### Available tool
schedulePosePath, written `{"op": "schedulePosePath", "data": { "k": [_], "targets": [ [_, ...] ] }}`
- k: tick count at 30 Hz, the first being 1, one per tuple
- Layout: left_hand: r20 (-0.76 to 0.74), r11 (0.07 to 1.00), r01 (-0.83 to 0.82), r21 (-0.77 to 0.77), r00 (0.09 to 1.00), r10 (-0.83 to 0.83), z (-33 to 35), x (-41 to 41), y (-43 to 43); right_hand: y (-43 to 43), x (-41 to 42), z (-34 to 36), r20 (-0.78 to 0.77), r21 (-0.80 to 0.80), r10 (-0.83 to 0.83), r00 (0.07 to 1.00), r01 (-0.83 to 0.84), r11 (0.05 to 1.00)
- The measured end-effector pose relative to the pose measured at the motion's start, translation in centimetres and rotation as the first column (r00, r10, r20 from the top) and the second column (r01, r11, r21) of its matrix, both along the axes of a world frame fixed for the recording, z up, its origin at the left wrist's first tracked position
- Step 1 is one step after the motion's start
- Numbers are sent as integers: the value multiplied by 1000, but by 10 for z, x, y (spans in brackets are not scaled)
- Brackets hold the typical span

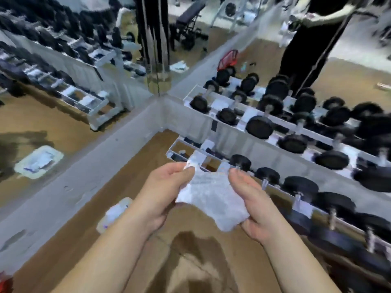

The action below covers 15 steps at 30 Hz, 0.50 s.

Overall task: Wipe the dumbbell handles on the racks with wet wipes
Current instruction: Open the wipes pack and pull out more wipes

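Observation:
A white wet wipe (211, 197) is stretched between both hands in front of me, above the floor. My left hand (165, 191) pinches its upper left corner. My right hand (251, 201) holds its right edge, with the wipe's lower corner lying in the palm. To the right runs a white dumbbell rack (273, 187) with black dumbbells (300, 185) in a row, metal handles between their heads. The nearest end of the rack, just beyond the wipe, has vacant slots. The picture is blurred.
A pack of wet wipes (116, 214) lies on the wooden floor under my left forearm. Mirrors cover the walls at the corner; the rack's reflection (264, 106) shows in the right one and the pack's reflection (39, 161) in the left. A grey ledge (84, 176) borders the floor.

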<state>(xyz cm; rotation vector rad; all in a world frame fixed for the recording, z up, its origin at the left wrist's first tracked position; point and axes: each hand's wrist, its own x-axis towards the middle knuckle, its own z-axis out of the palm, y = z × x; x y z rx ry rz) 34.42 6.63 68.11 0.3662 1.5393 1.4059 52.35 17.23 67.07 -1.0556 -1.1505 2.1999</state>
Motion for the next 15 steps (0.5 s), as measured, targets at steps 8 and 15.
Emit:
{"op": "schedulePosePath", "data": {
  "k": [8, 15],
  "targets": [
    [115, 910, 394, 126, 906, -408, -10, 235, 70, 7, 271, 19, -52, -23, -337, 940, 336, 942],
    [177, 820, 556, 138, 801, -572, -20, 510, 118, -16, 548, -4, 125, 58, -448, 885, 444, 894]
  ]
}}
